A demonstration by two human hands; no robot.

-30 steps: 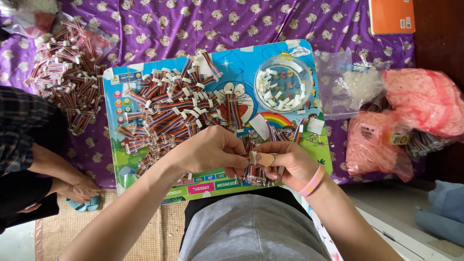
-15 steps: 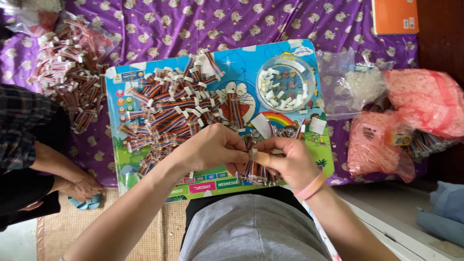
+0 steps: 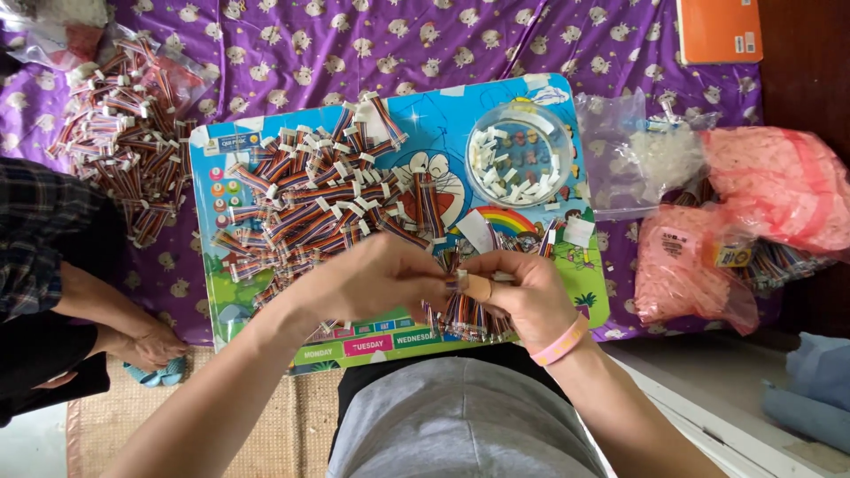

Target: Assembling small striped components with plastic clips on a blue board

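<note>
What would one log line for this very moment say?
left hand: pinching striped ribbon-cable piece | right hand: pinching same piece | under hands: colourful cartoon tray | tray holds: cable pile, clear round bowl

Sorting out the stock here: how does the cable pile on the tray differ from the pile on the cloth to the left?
The tray pile lies on a cartoon-printed tray, close to the left hand and right hand; the cloth pile lies on purple cloth, out of their reach. The tray pile looks larger and more spread out; the cloth pile partly rests on clear bags. Both hold short striped ribbon cables with white connectors.
</note>
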